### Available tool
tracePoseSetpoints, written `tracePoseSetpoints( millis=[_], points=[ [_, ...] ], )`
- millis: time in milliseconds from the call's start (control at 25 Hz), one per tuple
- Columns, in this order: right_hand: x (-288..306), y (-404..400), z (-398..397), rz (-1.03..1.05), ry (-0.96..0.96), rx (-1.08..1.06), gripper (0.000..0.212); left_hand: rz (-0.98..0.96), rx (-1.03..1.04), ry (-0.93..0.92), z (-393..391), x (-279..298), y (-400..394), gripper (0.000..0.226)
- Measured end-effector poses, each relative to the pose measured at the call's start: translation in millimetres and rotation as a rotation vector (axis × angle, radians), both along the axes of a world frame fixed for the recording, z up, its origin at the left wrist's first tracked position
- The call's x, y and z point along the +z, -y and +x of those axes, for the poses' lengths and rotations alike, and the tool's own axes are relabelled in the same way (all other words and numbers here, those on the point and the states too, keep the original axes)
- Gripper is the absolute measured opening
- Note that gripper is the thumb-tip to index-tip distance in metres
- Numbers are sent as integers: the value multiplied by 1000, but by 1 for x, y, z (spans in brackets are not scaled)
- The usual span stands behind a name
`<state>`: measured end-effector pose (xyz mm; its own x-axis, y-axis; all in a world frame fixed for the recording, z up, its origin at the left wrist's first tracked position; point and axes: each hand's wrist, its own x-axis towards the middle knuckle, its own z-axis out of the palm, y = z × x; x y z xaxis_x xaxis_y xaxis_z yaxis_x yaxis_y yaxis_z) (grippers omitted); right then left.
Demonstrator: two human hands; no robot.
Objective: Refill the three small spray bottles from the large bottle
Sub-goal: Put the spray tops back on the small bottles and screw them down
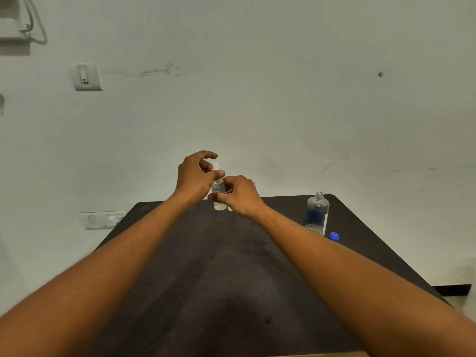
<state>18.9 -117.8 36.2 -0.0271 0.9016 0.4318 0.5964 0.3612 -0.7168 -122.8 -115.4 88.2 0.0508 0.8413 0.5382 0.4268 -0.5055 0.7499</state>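
A small clear spray bottle (219, 194) is at the far edge of the dark table (219, 266), between both hands; whether its base rests on the table I cannot tell. My right hand (238, 195) grips its body. My left hand (197, 175) pinches its white top between thumb and fingers. The large clear bottle (317, 213) with a blue label stands uncapped at the right of the table, a little liquid at its bottom. Its blue cap (334, 236) lies just right of it. A pink bit of another object (254, 185) shows behind my right hand; the rest is hidden.
A pale wall stands right behind the table's far edge, with a switch (87, 76) up left and a socket plate (103, 219) low left. The table's right edge falls off to the floor near a dark skirting (452, 289).
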Motion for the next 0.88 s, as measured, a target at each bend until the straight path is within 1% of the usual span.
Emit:
tracePoseSetpoints(
  millis=[200, 280, 360, 440, 520, 680, 760, 800, 880],
  points=[
    [-1, 2, 1, 14, 5, -3, 26, -70, -122, 6, -5, 1, -2, 49],
    [0, 2, 0, 3, -9, 6, 28, -50, -87, -25, -4, 1, -3, 48],
    [1, 3, -2, -6, -15, 9, 34, -6, 10, -63, -3, 0, -2, 47],
    [-1, 2, -2, -3, -4, 4, 31, 7, 43, -59, -2, 0, 0, 45],
    [-4, 1, -1, 2, 8, 0, 25, -9, 12, -57, -2, -2, 0, 45],
    [-3, 2, 0, 2, 12, -10, 22, -57, -100, -43, -3, -2, -2, 51],
    [0, 3, -1, -13, -8, -9, 26, -10, -43, -84, -2, -1, -2, 45],
    [1, 3, -2, -19, -15, -10, 32, 29, 10, -113, -2, -1, -2, 43],
    [1, 3, -3, -21, -7, -17, 39, 65, 75, -122, -1, 0, -1, 43]
  ],
)
